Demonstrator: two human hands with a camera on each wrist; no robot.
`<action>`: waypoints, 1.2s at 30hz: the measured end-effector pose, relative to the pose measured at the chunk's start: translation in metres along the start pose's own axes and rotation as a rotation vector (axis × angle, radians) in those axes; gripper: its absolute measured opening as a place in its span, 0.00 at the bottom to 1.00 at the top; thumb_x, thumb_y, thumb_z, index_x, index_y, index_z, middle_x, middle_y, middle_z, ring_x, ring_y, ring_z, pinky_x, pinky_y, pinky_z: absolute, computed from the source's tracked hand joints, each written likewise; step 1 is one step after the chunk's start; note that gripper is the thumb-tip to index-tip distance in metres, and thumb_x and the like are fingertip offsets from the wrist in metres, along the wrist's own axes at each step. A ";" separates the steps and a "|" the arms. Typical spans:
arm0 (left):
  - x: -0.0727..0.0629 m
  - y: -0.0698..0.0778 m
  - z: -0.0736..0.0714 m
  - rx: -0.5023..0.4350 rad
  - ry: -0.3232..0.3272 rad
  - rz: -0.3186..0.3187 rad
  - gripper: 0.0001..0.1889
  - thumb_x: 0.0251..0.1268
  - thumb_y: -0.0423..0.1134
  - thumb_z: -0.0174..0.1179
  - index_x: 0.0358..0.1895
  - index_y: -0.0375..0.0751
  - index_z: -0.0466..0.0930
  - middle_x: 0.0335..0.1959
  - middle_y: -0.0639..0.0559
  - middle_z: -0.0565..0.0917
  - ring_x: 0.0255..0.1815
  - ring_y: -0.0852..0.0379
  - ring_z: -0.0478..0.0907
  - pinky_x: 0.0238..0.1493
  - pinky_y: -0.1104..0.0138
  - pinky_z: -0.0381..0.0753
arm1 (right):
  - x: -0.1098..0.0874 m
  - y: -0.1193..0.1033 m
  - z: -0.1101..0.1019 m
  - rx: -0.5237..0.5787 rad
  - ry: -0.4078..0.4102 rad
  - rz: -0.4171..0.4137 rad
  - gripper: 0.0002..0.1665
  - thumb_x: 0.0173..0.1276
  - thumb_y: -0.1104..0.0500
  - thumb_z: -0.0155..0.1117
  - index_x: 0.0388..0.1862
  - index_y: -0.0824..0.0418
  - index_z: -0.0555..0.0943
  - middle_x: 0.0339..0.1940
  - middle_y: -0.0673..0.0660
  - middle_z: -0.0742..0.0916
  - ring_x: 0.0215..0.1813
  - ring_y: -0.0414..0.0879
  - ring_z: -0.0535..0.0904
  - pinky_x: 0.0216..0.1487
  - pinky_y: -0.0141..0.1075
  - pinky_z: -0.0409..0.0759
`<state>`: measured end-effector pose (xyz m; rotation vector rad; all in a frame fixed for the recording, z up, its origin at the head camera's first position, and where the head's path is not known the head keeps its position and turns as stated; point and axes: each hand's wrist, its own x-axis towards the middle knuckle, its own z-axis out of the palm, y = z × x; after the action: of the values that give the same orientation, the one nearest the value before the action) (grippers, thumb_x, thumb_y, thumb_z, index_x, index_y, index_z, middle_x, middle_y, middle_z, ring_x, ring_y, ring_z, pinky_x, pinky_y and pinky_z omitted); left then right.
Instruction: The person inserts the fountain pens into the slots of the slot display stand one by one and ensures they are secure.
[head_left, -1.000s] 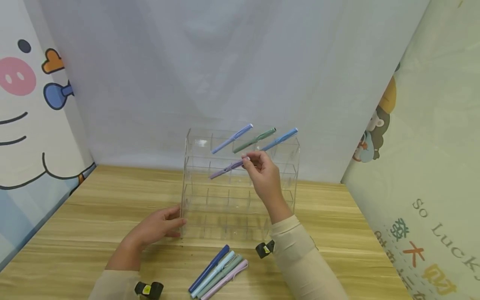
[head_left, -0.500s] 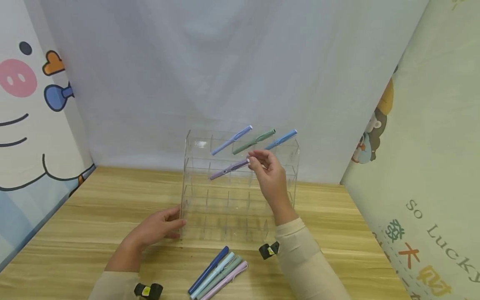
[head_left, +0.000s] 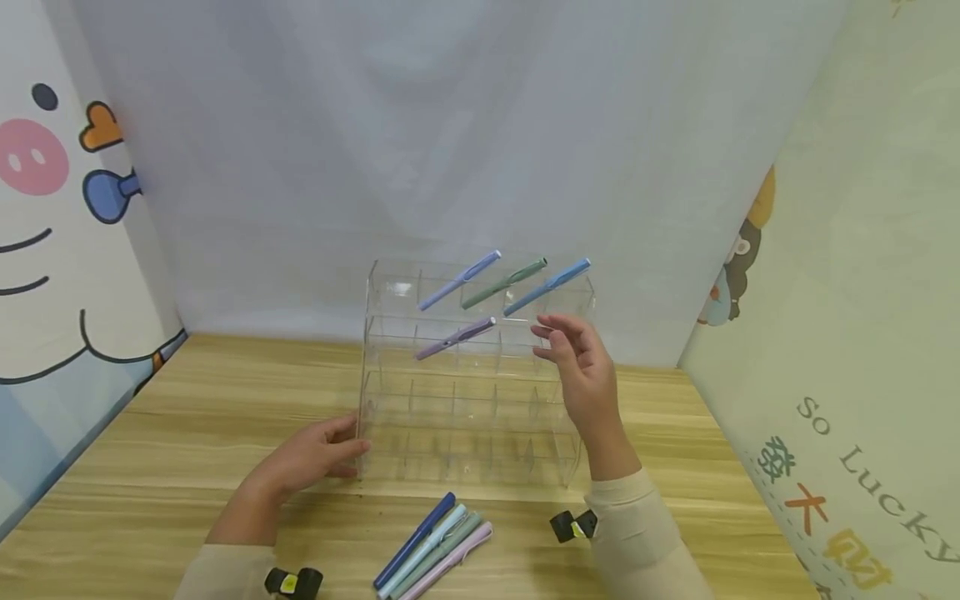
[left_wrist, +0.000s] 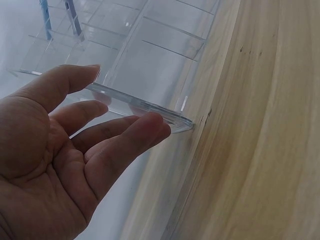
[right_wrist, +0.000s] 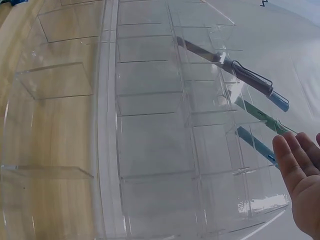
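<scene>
A clear acrylic pen rack (head_left: 472, 408) stands tiered on the table. My left hand (head_left: 311, 458) holds its left side low down; in the left wrist view the thumb (left_wrist: 75, 80) overlaps the panel's front edge and the fingers lie along its outer face. My right hand (head_left: 588, 375) holds nothing, fingers loosely bent, beside the rack's upper right. A purple pen (head_left: 456, 337) slants in the second tier. A periwinkle pen (head_left: 460, 281), a green pen (head_left: 504, 283) and a blue pen (head_left: 547, 287) lean in the top tier.
Several capped pens lie side by side in front of the rack: a dark blue pen (head_left: 415, 540), a light blue pen (head_left: 423, 550), a grey-green pen (head_left: 442, 554) and a pink pen (head_left: 450, 560). A pale curtain (head_left: 450, 150) hangs behind the wooden table (head_left: 187, 433).
My right hand has let go of the purple pen, which stays in the second tier, and has moved right and slightly down. My left hand has stayed at the rack's side.
</scene>
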<state>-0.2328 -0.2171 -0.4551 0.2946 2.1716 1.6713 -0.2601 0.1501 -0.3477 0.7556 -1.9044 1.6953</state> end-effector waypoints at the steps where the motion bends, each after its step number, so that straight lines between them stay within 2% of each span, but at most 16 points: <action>1: 0.000 0.000 0.000 0.003 0.003 -0.002 0.40 0.72 0.49 0.58 0.79 0.38 0.49 0.75 0.31 0.58 0.70 0.35 0.67 0.54 0.56 0.84 | -0.003 -0.001 -0.002 -0.004 -0.003 -0.005 0.19 0.80 0.62 0.48 0.61 0.72 0.71 0.59 0.73 0.78 0.60 0.54 0.81 0.54 0.41 0.84; 5: -0.001 0.000 0.001 0.009 0.004 -0.008 0.41 0.72 0.50 0.58 0.79 0.38 0.48 0.76 0.31 0.56 0.68 0.35 0.69 0.54 0.56 0.84 | -0.017 -0.005 -0.012 -0.045 -0.019 -0.030 0.18 0.79 0.64 0.47 0.62 0.71 0.71 0.59 0.70 0.80 0.60 0.52 0.81 0.55 0.40 0.84; 12: -0.002 0.002 0.002 0.001 0.001 -0.016 0.41 0.72 0.49 0.58 0.78 0.37 0.48 0.75 0.30 0.57 0.68 0.35 0.69 0.54 0.56 0.84 | -0.044 -0.006 -0.029 -0.120 -0.090 -0.093 0.20 0.75 0.73 0.47 0.64 0.71 0.70 0.60 0.73 0.78 0.61 0.50 0.80 0.55 0.35 0.83; 18: -0.001 0.001 0.002 0.004 -0.006 -0.014 0.42 0.71 0.50 0.58 0.78 0.36 0.47 0.76 0.30 0.55 0.68 0.35 0.68 0.54 0.56 0.84 | -0.064 -0.009 -0.037 -0.148 -0.149 -0.097 0.25 0.71 0.78 0.49 0.66 0.71 0.70 0.62 0.71 0.78 0.62 0.51 0.79 0.55 0.33 0.83; 24: -0.001 -0.001 0.002 0.011 -0.008 -0.005 0.42 0.71 0.51 0.58 0.79 0.38 0.48 0.76 0.31 0.56 0.67 0.35 0.70 0.54 0.55 0.84 | -0.072 -0.016 -0.043 -0.234 -0.205 -0.041 0.27 0.70 0.76 0.53 0.67 0.65 0.72 0.64 0.59 0.80 0.62 0.49 0.80 0.56 0.30 0.82; 27: 0.000 -0.001 0.001 0.011 -0.010 -0.007 0.42 0.71 0.50 0.58 0.79 0.38 0.48 0.76 0.30 0.56 0.65 0.36 0.73 0.54 0.55 0.84 | -0.072 -0.019 -0.046 -0.284 -0.243 -0.045 0.27 0.69 0.75 0.55 0.66 0.64 0.73 0.62 0.58 0.82 0.60 0.49 0.81 0.54 0.30 0.83; 32: 0.000 -0.002 -0.001 0.032 -0.004 -0.008 0.41 0.72 0.50 0.58 0.79 0.37 0.48 0.75 0.29 0.56 0.58 0.38 0.80 0.55 0.54 0.83 | -0.072 -0.022 -0.046 -0.342 -0.377 -0.056 0.24 0.69 0.72 0.59 0.63 0.61 0.76 0.56 0.57 0.85 0.55 0.47 0.84 0.51 0.34 0.84; 36: 0.001 -0.002 -0.002 0.032 -0.003 0.003 0.41 0.72 0.50 0.58 0.78 0.36 0.48 0.75 0.28 0.56 0.60 0.37 0.78 0.54 0.55 0.84 | -0.076 -0.024 -0.039 -0.412 -0.499 -0.002 0.19 0.71 0.61 0.63 0.60 0.55 0.79 0.53 0.52 0.87 0.49 0.42 0.85 0.49 0.36 0.85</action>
<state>-0.2340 -0.2189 -0.4567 0.3089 2.1983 1.6383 -0.1885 0.1932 -0.3763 1.0738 -2.4739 1.1096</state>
